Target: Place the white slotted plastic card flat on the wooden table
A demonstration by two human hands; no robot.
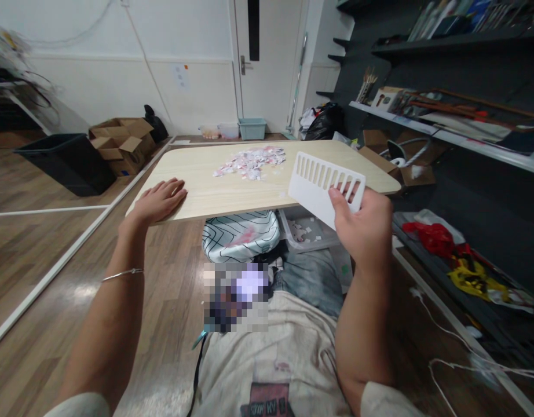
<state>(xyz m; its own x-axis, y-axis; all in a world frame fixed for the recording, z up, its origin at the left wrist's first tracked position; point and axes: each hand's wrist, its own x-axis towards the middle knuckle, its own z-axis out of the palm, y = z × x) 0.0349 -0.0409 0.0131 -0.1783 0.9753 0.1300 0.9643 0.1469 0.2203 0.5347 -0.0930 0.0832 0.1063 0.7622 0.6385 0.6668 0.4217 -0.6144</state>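
Note:
My right hand (366, 223) grips a white slotted plastic scoop (313, 194), holding it up over the near right part of the table, its row of slots toward the far side. Flat on the tabletop's left side lies my left hand (161, 200), fingers together and stretched out, with nothing in it. A loose heap of small white and pinkish paper-like pieces (253, 162) is spread across the middle of the light wooden table (197, 191). My right thumb presses on the scoop's face; the other fingers are mostly hidden behind it.
Below the table's near edge are a patterned fabric basket (219, 240) and a clear plastic bin (299, 246) with several small pieces inside. A black trash bin (71, 165) and cardboard boxes (123, 142) stand at left. Dark shelves (458, 43) line the right, with cables (449, 333) on the floor.

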